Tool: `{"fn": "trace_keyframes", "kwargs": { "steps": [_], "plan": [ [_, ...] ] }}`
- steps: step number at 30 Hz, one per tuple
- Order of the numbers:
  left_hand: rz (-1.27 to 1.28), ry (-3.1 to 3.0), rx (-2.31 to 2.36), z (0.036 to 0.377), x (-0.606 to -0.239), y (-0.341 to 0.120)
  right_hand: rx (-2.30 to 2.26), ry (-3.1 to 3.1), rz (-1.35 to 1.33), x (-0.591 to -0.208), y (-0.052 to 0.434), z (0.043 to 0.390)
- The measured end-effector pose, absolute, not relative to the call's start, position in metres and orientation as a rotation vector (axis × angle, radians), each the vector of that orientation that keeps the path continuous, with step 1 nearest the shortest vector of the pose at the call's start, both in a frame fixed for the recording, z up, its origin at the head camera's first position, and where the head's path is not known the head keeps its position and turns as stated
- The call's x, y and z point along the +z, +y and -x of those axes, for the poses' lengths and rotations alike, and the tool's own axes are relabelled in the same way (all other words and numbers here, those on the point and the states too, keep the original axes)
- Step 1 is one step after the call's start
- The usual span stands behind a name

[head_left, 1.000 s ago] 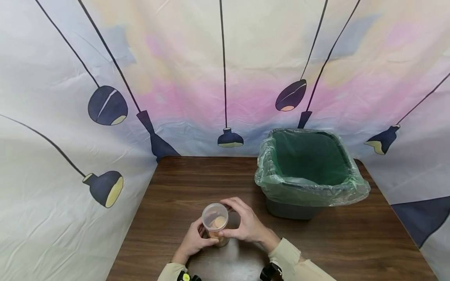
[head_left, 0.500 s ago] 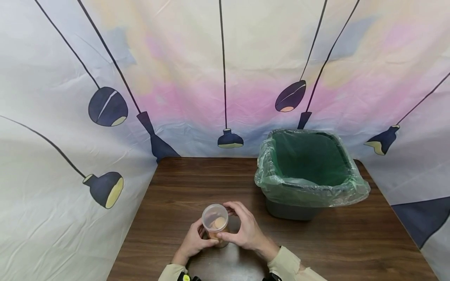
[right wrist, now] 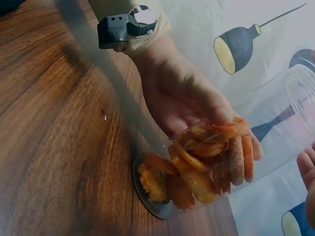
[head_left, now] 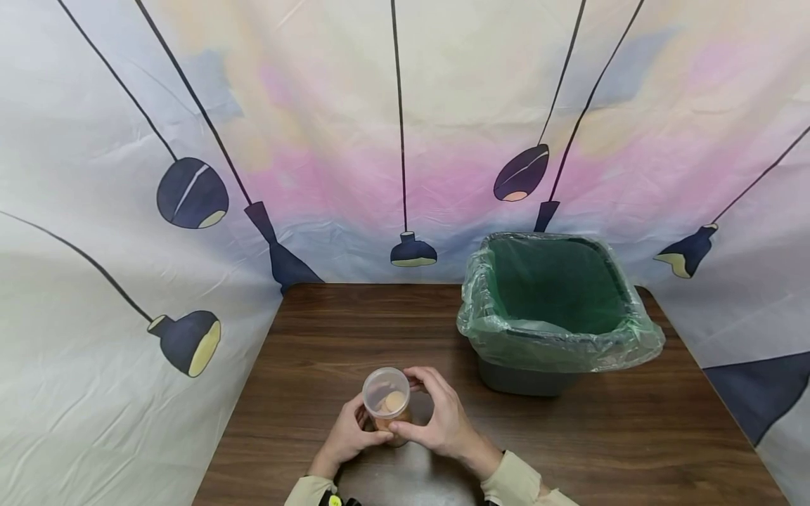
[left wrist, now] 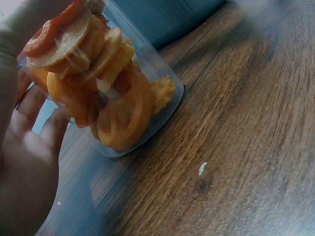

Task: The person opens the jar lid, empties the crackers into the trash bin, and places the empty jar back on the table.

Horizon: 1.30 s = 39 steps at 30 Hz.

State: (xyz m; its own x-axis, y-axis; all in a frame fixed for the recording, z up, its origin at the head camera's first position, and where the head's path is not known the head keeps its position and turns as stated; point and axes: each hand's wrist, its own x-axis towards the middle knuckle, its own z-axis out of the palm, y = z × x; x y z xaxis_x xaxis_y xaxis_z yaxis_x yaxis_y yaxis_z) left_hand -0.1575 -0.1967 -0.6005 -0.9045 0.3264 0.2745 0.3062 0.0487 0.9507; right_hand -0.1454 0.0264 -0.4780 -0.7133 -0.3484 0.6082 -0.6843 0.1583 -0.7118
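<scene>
A: On the wooden table (head_left: pixel 329 330), back right, a grey bin with a green liner (head_left: pixel 557 309) stands mouth up, well apart from the hands. The printed lamp backdrop (head_left: pixel 190 193) closes in three sides.

B: And near the front edge?

A: A clear plastic jar (head_left: pixel 387 404) rests on the tabletop between both hands. Left hand (head_left: pixel 346 437) has its fingers curled round the jar's left side, by my reading to steady it. Right hand (head_left: pixel 443 418) arches over from the right, thumb and fingers spread round the upper wall near the rim.

B: Lid on or off?

A: Cannot tell from the head view; the top reads as a pale disc.

B: What do the wrist cameras add?

A: Contents. The left wrist view shows orange ring-shaped snacks (left wrist: pixel 118 105) stacked inside, the jar base (left wrist: pixel 162 115) down on the wood grain, and the left palm against the wall. The right wrist view shows the opposite face: the left hand (right wrist: pixel 187 105) wrapped behind the jar (right wrist: pixel 216 157), a black wrist device (right wrist: pixel 125 24) on a beige sleeve, and snacks filling only the lower part. Of the right hand, only fingertips (right wrist: pixel 306 169) at the frame edge.

B: And the head view alone?

A: The bin, and both hands together.
</scene>
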Motion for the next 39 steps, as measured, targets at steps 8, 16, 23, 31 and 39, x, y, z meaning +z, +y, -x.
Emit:
{"fn": "trace_keyframes", "kwargs": {
  "steps": [8,16,23,31,39],
  "plan": [
    [-0.717,2.267,2.039,0.158,-0.601,-0.197,1.556,-2.131,-0.961,-0.481,0.024,0.143],
    [-0.699,2.282,2.034,0.157,-0.600,-0.197,1.539,-2.171,-0.907,-0.513,0.022,0.150],
    [-0.717,2.213,2.086,0.157,-0.601,-0.198,1.486,-2.200,-0.807,-0.517,0.018,0.146],
    [-0.809,2.212,2.129,0.158,-0.603,-0.197,1.374,-2.271,-0.672,-0.519,0.004,0.137],
    [-0.840,2.204,2.148,0.158,-0.604,-0.197,1.298,-2.327,-0.580,-0.518,-0.006,0.136]
  ]
}}
